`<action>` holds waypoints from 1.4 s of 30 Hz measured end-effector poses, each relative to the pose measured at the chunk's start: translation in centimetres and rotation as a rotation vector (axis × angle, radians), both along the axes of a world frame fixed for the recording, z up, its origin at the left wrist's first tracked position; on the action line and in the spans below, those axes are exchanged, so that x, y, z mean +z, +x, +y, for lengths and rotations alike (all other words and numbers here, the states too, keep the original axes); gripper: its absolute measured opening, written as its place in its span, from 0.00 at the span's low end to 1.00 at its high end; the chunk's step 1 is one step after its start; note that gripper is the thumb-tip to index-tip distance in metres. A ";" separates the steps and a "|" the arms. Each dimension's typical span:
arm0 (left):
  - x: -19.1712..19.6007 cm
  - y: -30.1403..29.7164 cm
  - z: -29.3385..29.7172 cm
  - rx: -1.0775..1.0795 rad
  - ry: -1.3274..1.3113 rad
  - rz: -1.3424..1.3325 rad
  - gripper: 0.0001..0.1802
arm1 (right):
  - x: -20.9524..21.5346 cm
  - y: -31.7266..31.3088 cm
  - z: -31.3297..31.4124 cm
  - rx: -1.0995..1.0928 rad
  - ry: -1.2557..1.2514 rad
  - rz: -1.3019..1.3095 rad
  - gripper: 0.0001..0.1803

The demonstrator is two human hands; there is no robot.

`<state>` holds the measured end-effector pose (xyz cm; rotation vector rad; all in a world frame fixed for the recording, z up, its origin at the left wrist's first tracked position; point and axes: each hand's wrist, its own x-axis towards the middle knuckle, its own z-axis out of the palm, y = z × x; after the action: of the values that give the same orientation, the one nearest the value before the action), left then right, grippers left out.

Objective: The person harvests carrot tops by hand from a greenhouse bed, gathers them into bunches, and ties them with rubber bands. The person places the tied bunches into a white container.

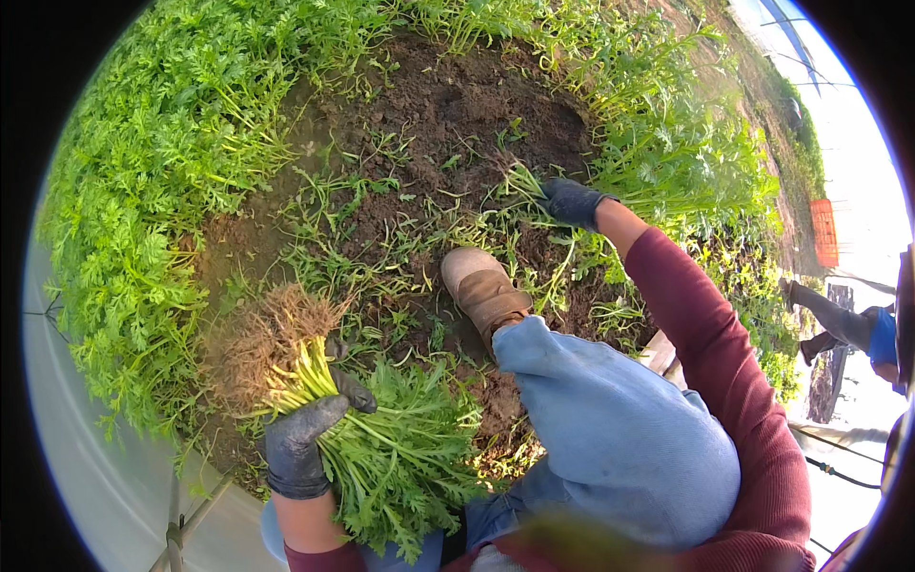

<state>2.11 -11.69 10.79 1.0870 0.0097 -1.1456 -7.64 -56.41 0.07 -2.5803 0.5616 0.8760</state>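
My left hand (310,434), in a dark glove, is closed round the stems of a thick bunch of leafy greens (400,458). The tangled brown roots (272,348) of that bunch point up and away, and its leaves hang toward my lap. Further off to the right, my right hand (572,203), also gloved, is closed on a smaller bunch of uprooted greens (522,181). Pale stems and thin roots stick out to the left of its fingers. The leaves of this bunch blend into the standing plants behind the hand.
Dense standing greens (162,181) grow along the left and far sides, with more plants (696,162) at right. Loose leaves litter the dark soil (457,105). My brown shoe (484,286) rests between my hands. An orange crate (823,234) and another person (848,324) are at far right.
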 end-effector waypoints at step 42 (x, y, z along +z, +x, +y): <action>-0.2 1.1 0.6 0.373 0.060 0.286 0.16 | 1.2 6.3 10.6 -0.828 0.960 0.047 0.15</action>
<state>3.23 -11.09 10.54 0.9180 0.4551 -0.9560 -1.39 -45.82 1.29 -1.2888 0.8520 0.6529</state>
